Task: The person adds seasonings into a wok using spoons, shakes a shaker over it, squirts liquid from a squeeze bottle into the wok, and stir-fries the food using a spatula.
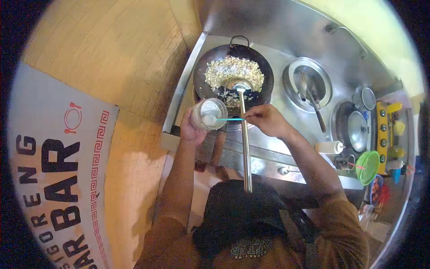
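Observation:
My left hand is wrapped round a clear jar of white powder, tilted toward me near the wok's front edge. Between the fingertips of my right hand is the end of a thin blue-green spoon, whose bowl dips into the powder. Behind the jar, a black wok holds chopped, rice-like pale food with a white patch on top. A metal ladle rests in the wok, its long handle reaching back toward my body and passing beside my right fingertips.
To the right, a metal pot has a ladle in it. Beyond it are a squeeze bottle, a lidded pan, and a green basket. A faucet juts from the steel back wall. A printed banner hangs at left.

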`<state>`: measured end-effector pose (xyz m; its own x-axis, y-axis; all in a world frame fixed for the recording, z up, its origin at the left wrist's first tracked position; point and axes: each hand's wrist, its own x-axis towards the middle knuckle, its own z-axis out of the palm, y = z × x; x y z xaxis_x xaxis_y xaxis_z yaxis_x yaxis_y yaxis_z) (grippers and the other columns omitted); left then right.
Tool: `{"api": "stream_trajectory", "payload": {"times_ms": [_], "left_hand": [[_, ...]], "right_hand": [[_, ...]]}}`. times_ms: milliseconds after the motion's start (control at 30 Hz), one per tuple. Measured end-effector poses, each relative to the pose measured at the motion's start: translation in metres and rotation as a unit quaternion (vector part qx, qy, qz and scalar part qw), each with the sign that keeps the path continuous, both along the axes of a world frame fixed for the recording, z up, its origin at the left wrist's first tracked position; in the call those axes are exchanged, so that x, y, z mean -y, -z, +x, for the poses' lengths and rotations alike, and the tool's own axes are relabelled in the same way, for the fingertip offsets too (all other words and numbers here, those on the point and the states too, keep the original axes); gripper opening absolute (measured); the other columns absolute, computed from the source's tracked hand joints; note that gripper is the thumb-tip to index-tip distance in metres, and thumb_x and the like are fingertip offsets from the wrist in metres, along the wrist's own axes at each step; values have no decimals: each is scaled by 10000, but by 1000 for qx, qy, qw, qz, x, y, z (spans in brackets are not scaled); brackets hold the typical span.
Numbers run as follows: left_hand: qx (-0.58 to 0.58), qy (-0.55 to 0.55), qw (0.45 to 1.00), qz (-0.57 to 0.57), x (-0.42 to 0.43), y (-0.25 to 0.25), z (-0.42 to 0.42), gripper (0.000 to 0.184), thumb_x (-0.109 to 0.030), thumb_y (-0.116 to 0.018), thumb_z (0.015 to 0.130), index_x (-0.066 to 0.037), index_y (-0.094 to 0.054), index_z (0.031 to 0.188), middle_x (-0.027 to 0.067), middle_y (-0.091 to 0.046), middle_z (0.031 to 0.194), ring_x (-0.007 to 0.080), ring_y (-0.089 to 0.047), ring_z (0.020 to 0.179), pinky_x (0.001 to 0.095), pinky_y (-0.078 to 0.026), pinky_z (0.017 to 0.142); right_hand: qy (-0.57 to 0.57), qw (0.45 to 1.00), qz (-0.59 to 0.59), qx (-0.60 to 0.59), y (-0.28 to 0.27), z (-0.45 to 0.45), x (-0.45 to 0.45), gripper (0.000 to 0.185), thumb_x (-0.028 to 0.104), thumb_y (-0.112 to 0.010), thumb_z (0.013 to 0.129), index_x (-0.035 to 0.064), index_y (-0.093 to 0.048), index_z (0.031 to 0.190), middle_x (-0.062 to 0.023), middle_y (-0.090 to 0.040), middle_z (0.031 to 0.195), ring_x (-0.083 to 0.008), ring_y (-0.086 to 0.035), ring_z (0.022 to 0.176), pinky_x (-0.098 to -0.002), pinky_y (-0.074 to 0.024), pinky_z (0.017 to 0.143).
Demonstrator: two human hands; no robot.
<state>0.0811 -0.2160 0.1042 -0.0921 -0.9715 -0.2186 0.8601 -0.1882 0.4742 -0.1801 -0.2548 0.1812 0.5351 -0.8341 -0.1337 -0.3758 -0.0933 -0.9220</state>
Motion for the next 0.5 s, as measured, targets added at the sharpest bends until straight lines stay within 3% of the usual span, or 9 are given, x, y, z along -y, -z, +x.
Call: {"api": "stream_trajectory", "payload": {"times_ms": [233,500], "left_hand": [[14,21,1000,-5,5,-6,-4,619,-489,-330,918,-17,-433,1306,156,-499,1297,312,-463,1212,491,-376,1008],[7,54,998,13,10,-3,-3,629,-504,-291,919,-44,-411,1331,161,-468,1326,342,-438,1230,521,-365,1004]], "right_hand": [[48,996,72,22,-6,-20,-8,158,58,-606,852,15,-687,982,-39,-672,830,-84,-578,758,-226,-461,707],[59,995,71,38,-5,-20,-8,166,78,-622,836,41,-697,979,-60,-684,826,-99,-591,754,-259,-476,711]]}}
